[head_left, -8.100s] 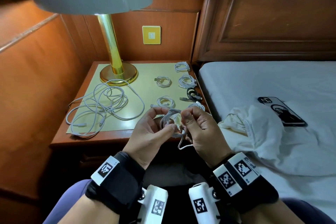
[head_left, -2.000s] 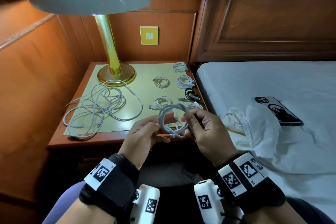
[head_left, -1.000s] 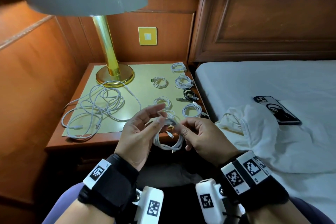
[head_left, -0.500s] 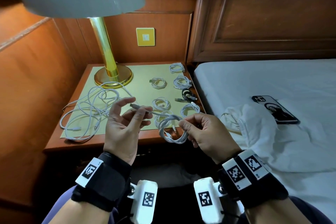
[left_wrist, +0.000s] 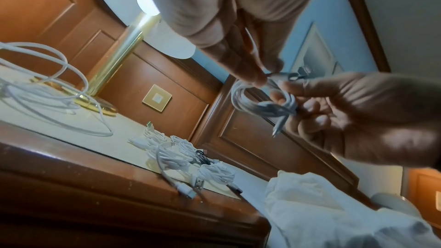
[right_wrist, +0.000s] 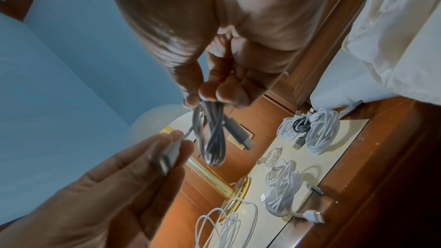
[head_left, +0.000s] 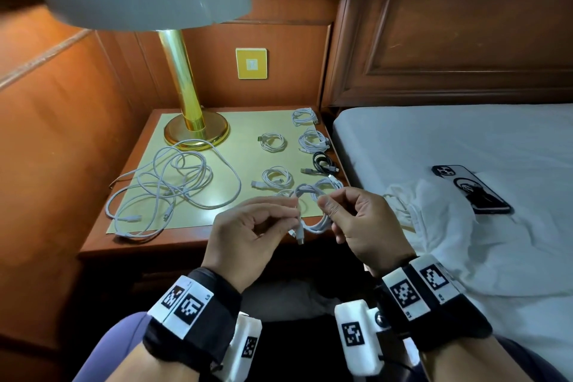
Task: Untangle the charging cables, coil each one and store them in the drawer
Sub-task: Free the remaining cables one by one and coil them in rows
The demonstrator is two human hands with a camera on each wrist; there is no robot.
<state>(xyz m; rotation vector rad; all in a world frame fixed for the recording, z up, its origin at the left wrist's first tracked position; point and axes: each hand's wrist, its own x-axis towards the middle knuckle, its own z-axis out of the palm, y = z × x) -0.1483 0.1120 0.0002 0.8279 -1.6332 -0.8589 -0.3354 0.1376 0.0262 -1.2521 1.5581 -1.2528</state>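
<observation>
1. Leftmost on the wooden nightstand (head_left: 102,245), a loose tangle of white cables (head_left: 167,186) sprawls over the pale yellow mat (head_left: 242,133), its far loops reaching the lamp base.
2. Behind that tangle stands the brass table lamp (head_left: 183,96), its grey shade overhead.
3. Further right on the mat lie small coiled white cables (head_left: 274,142) in two rough columns, with one coiled black cable (head_left: 322,162) among them near the nightstand's right edge; all sit apart from one another.
4. Nearer the camera, the left hand (head_left: 248,232) hovers over the nightstand's front edge, thumb and forefinger pinching the free connector end of the white cable coil (head_left: 313,220); its other fingers are loosely curled.
5. That coil hangs in the air between both hands, above the front edge of the nightstand, with a short plug end dangling below it.
6. Just right of it, the right hand (head_left: 366,226) pinches the bundled loops between thumb and fingertips, as the right wrist view shows plainly.
7. Right of the nightstand is the bed (head_left: 434,139), bearing a crumpled white cloth (head_left: 465,242) and a phone (head_left: 471,189) lying face down beside it.
8. No drawer front can be made out clearly below the tabletop.
</observation>
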